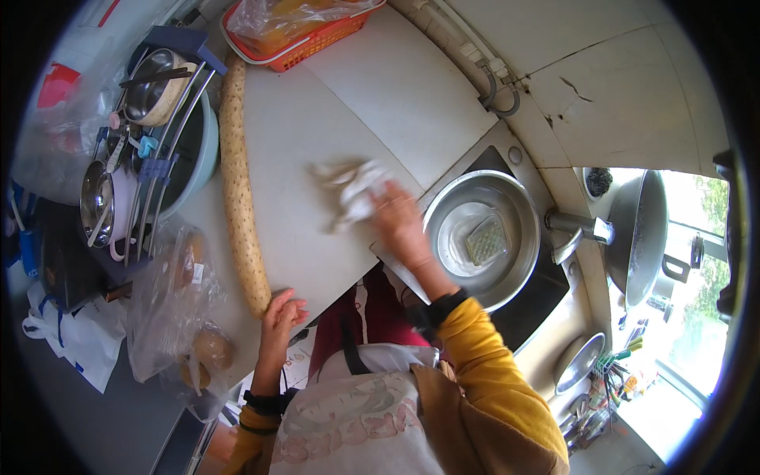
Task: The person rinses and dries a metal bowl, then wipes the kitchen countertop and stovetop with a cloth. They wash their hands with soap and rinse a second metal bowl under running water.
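My right hand [399,221] is closed on a white cloth [359,193], blurred by motion, over the pale countertop [320,124] just left of the sink. At the counter's front edge is my left hand [283,314], its fingers loosely curled beside the lower end of a long yam-like root [237,172]. Nothing shows in that hand; whether it touches the root I cannot tell. The root lies lengthwise along the counter's left part. In the sink stands a round metal basin [436,219] holding water and a clear plastic box [487,238].
An orange plastic basket [320,47] with bagged items stands at the back. On the left are a dish rack [178,119] with pots, a pale blue basin [208,142] and plastic bags [172,303] with round produce. A faucet [579,228] reaches toward the metal basin from the right.
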Available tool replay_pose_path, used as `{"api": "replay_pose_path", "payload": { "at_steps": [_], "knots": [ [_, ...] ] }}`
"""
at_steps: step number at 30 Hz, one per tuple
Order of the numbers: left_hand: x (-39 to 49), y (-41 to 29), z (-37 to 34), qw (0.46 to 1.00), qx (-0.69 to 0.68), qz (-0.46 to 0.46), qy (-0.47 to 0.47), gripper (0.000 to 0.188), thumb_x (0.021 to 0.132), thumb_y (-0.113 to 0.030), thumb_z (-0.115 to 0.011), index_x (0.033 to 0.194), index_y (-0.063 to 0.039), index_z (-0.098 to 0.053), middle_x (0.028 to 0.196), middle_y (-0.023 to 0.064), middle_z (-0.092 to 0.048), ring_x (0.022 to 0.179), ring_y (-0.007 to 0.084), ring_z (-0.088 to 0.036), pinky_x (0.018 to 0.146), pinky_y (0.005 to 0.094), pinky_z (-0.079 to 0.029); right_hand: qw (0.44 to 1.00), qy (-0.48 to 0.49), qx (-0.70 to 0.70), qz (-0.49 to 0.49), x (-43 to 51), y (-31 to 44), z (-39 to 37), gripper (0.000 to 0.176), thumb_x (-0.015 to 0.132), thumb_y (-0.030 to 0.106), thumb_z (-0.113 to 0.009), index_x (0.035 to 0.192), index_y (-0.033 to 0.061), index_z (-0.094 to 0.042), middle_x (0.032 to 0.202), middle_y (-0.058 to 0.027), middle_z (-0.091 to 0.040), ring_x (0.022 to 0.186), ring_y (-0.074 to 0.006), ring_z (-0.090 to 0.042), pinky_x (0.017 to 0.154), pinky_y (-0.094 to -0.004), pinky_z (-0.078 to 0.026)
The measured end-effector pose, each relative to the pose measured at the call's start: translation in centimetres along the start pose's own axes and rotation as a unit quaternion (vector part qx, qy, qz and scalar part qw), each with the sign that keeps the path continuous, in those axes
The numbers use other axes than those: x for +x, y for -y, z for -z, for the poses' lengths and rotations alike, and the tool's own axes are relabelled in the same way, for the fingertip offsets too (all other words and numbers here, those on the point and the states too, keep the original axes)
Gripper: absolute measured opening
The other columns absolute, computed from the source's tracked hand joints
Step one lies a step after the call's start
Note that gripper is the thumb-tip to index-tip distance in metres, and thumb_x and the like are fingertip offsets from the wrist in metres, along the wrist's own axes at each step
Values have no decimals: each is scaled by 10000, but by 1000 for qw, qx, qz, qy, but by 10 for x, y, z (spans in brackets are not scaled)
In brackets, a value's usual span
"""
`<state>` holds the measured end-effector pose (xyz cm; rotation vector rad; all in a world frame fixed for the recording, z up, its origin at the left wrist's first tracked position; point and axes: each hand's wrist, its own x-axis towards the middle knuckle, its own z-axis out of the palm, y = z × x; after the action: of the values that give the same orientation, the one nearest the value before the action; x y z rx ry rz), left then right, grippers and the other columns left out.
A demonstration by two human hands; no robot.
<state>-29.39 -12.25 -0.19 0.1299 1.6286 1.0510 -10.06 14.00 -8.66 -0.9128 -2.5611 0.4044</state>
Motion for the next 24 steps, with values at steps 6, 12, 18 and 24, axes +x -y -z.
{"api": "replay_pose_path", "payload": {
  "at_steps": [6,12,18,24],
  "knots": [
    [-9,1,4,1000,23,-9,3,397,976,-203,-499,1328,-22,-462,1106,119,-599,925,175,-612,835,291,-490,961,-136,-218,-103,108,-142,30,400,840,160,-627,1215,40,-559,1196,-209,-550,1146,-377,-511,978,-479,-410],
    [-5,4,3,999,-4,-38,29,409,965,-164,-497,1344,-22,-443,1122,122,-589,920,184,-618,836,300,-491,999,-44,7,22,102,-32,-10,429,817,97,-609,1238,27,-565,1349,-194,-491,1263,-365,-457,1044,-479,-371],
    [-9,12,2,1000,1,-21,-8,437,942,-63,-485,1370,-22,-402,1167,144,-538,974,186,-592,869,330,-510,958,-152,139,-201,182,-196,-9,510,908,273,-544,1360,57,-451,1398,-237,-418,1302,-388,-384,1063,-460,-338],
    [-10,24,3,999,-12,-53,-3,460,935,-60,-488,1382,-23,-386,1211,167,-513,990,214,-597,883,337,-504,983,-77,-113,-126,266,-140,-37,572,867,398,-579,1358,123,-477,1399,-213,-425,1294,-359,-392,1069,-452,-331]
  ]
}}
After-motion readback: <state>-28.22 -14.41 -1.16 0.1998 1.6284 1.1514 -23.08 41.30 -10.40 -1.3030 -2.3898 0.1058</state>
